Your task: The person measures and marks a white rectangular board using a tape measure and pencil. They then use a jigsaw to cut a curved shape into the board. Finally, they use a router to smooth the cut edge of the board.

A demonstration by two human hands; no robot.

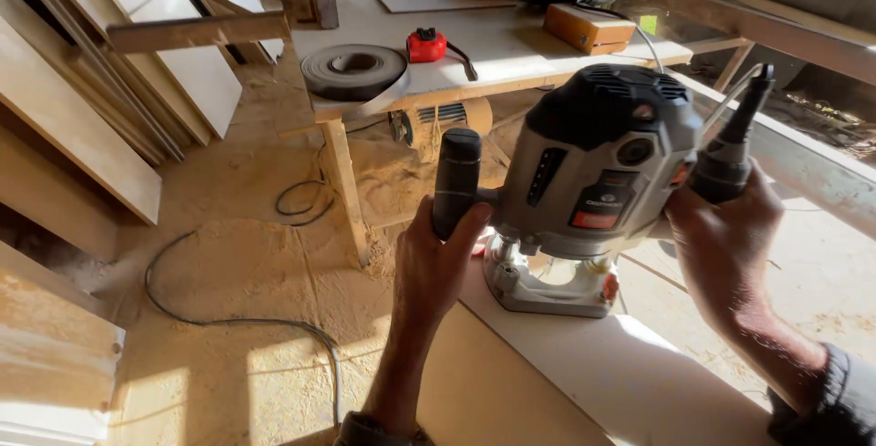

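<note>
— Sawdust covers the floor [246, 254] to the left of the hands, doesn't it? What lies on it?

— Yes, and a dark cable [219, 320] loops across it, well left of the left hand. Pale boards [82, 127] lean there too, farther left and up.

— And the left hand itself?

— The left hand [438, 268] comes up from the bottom edge, forearm nearly upright, wrist straight. Its fingers are wrapped around the router's black left handle [455, 181], thumb across the front, a firm closed grip on the lower part of the handle.

— Where is the router?

— The router [598, 172] sits between the two hands, grey body with a black top, tilted a little to the right. Its metal base [547, 286] rests on the edge of a white panel [620, 373] that runs down and right beneath the hands.

— What stands beyond the hands?

— A workbench [511, 45]. On it, above the left hand, lie a grey roll of edge banding [354, 70] and a red tape measure [426, 46]; farther right, a small orange-brown box [589, 28].

— And the right hand?

— The right hand [725, 236] reaches in from the lower right, dark sleeve at the wrist, forearm slanting up and left. It is closed around the right handle [725, 168], whose top sticks out above the knuckles, with a grey cord [730, 90] just beside it.
</note>
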